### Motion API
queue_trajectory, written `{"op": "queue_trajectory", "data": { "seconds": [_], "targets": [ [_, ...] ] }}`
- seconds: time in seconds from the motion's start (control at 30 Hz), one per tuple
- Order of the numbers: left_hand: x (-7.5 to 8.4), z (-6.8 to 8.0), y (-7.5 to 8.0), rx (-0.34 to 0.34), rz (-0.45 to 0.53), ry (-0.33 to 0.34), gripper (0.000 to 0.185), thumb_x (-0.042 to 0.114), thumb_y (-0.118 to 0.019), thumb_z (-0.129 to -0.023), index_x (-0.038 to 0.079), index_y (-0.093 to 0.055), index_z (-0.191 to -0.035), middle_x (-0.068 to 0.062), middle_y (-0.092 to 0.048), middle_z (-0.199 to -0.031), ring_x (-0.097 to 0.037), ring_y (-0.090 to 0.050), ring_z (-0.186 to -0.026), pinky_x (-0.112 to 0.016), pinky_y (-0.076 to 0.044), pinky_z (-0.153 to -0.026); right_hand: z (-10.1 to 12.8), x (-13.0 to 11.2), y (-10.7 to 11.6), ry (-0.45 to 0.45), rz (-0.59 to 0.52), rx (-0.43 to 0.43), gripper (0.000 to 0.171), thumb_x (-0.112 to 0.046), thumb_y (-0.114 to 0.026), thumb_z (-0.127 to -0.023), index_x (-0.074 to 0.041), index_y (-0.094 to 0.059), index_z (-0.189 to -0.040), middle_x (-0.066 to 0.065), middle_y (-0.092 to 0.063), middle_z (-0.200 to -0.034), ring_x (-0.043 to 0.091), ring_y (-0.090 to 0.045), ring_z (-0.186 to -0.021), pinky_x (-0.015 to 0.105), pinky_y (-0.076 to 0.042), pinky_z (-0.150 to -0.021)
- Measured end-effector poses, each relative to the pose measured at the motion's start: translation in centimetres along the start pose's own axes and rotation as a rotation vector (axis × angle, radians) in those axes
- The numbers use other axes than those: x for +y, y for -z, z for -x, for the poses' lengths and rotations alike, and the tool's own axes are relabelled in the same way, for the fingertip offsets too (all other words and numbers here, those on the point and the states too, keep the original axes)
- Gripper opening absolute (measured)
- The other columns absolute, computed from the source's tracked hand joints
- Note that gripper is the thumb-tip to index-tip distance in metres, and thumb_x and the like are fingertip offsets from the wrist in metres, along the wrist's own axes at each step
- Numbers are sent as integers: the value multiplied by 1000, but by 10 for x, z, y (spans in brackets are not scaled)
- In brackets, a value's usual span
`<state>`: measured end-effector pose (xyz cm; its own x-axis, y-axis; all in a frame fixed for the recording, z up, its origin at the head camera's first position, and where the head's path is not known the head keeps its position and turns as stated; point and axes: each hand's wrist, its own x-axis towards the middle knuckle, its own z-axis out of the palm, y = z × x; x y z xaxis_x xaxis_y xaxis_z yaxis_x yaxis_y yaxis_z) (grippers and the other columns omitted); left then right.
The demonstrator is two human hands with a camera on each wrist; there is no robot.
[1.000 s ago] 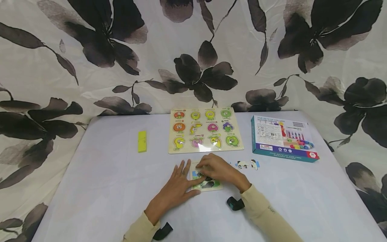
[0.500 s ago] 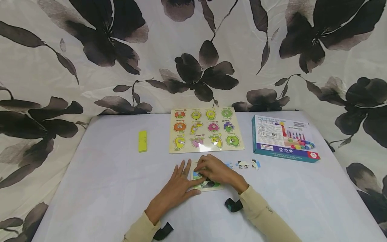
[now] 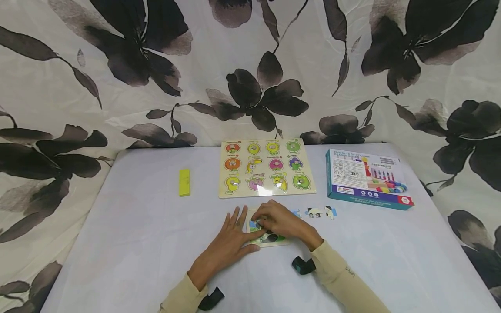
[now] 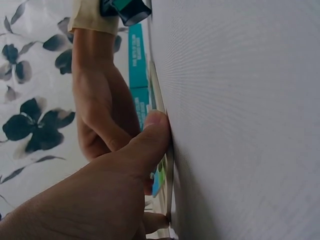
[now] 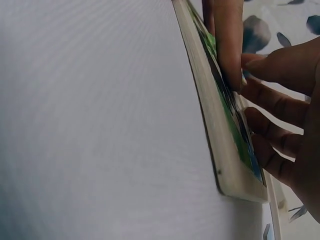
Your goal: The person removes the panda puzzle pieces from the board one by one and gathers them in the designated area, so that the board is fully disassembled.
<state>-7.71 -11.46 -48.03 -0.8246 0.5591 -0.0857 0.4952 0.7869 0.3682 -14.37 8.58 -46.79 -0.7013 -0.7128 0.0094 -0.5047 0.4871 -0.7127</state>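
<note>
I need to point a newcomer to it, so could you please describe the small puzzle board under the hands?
On the white table, look just in front of the big fruit peg board. There the small puzzle board lies flat under the left hand and right hand. Unlike the fruit board, it is far smaller, with a green and black picture.

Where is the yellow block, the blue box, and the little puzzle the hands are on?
yellow block point(image 3: 184, 182): head view, middle of its top face.
blue box point(image 3: 364, 176): head view, printed top face.
little puzzle board point(image 5: 212, 120): right wrist view, its pale wooden edge.
</note>
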Motion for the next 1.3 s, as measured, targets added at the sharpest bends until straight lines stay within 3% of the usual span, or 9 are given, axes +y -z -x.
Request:
{"op": "queue_trajectory", "data": {
  "seconds": [0.3,0.8,1.3],
  "targets": [
    [0,0,0,-6,19,15,48,49,-56,-91,35,-53,-137,-28,-11,-156,-48,-5,-143,-64,-11,-112,2,2,3,-34,-89,-8,19,-10,-66,-90,-10,-73,-107,-4,-72,-102,12,-51,-88,29,-42,-76],
    [0,-1,0,-1,6,4,48,50,-55,-91,35,-52,-137,-28,-12,-156,-49,-5,-143,-64,-11,-112,1,7,3,-56,-114,2,19,-9,-68,-88,-15,-75,-105,-7,-71,-100,9,-50,-83,27,-41,-74],
    [0,0,0,-9,35,10,48,50,-55,-92,38,-51,-138,-27,-10,-156,-49,-3,-143,-64,-9,-112,3,11,3,-72,-173,53,14,-15,-68,-89,-17,-74,-102,-9,-71,-96,8,-57,-92,30,-45,-84]
  ]
}}
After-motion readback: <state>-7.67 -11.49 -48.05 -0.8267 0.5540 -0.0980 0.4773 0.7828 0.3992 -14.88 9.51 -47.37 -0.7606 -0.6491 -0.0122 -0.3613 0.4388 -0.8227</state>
